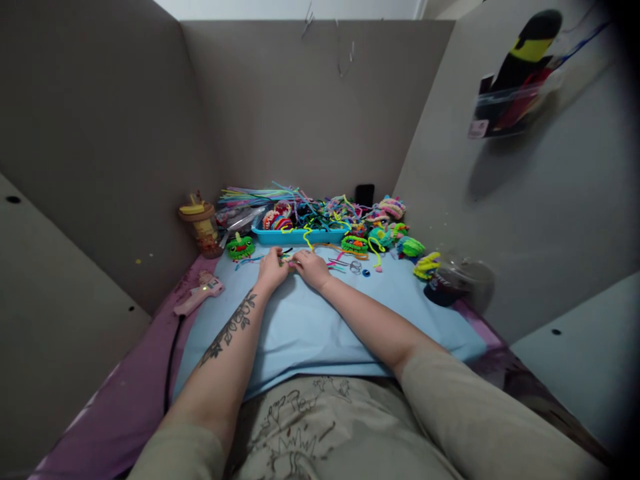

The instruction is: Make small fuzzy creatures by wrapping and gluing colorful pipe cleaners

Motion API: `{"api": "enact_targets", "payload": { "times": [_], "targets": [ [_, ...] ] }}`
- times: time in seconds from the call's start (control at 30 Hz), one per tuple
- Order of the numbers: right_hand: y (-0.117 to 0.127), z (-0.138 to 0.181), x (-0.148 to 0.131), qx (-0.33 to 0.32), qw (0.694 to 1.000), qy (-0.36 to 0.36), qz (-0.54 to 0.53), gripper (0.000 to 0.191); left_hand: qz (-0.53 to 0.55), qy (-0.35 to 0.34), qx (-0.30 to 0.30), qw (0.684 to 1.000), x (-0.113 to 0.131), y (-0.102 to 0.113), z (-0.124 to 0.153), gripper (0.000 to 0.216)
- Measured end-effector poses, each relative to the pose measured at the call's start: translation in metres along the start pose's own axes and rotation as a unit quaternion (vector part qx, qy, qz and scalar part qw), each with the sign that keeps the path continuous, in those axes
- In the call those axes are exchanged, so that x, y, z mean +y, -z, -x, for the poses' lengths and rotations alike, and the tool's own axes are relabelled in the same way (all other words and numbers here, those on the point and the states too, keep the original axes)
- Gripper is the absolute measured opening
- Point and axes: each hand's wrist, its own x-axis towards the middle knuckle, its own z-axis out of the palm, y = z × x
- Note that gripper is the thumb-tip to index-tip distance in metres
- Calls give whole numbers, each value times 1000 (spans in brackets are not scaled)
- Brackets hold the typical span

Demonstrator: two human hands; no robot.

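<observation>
My left hand (273, 268) and my right hand (311, 267) meet over the light blue cloth (320, 333), fingers closed from both sides on a small, pale, multicoloured pipe cleaner piece (289, 261). Most of that piece is hidden behind my fingers. Loose pipe cleaners lie beside both hands. Just right of my right hand are scissors (355, 267) and a small round blue piece (367, 273). A green fuzzy figure (241, 247) with a red mouth sits beyond my left hand.
Behind my hands stands a blue tray (300, 237) heaped with pipe cleaners. A pink glue gun (203, 295) with a black cord lies left, near a lidded cup (203, 227). Several fuzzy figures line the right, by a dark container (445, 290). Grey panels enclose the table.
</observation>
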Motion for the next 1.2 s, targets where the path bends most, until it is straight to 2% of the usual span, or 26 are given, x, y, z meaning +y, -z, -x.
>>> {"api": "enact_targets", "payload": {
  "times": [0.13, 0.6, 0.83, 1.2],
  "targets": [
    [-1, 2, -1, -2, 1000, -20, 11, 22, -4, -1, 0, 1000, 1, 1, 1, 41],
    [6, 1, -9, -65, 997, 7, 40, 29, -7, -17, -6, 1000, -1, 0, -1, 39],
    [10, 3, -10, -50, 998, -18, 16, 28, -39, -25, -2, 999, 5, 4, 3, 39],
    [0, -6, -10, -47, 996, -76, -2, 22, -53, -26, -10, 998, 8, 6, 3, 37]
  ]
}}
